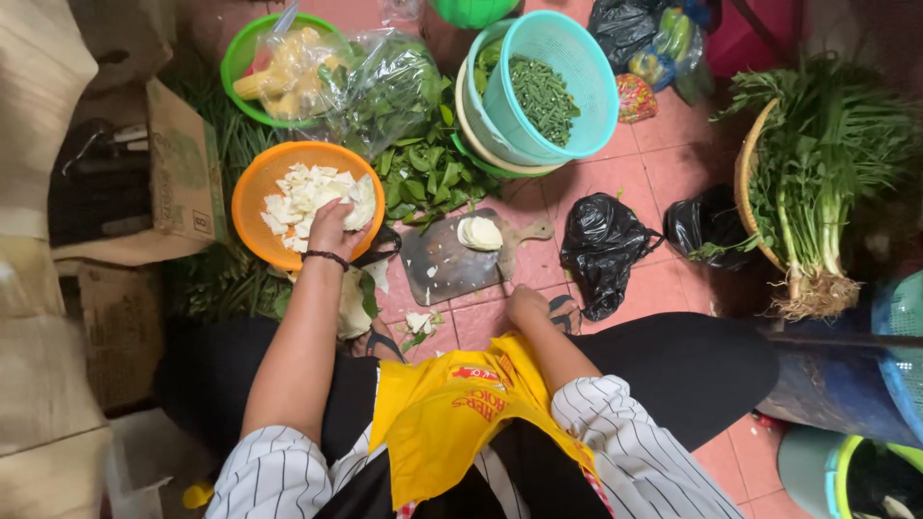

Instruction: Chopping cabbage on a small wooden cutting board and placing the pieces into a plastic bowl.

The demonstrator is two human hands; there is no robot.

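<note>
Head view: left hand [336, 227] clamped on cabbage pieces [306, 192] in the orange basket [252, 197]; right hand [527, 306], beside the cutting board [452, 261], grips a knife [504, 279].

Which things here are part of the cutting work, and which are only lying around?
In use:
left hand in the orange basket of cut white pieces
right hand by the cutting board
white piece on it

Lying about:
teal basket of green beans
black bags
rooted greens
cardboard box

Right hand's [527, 306] grip hidden; knife unclear.
</note>
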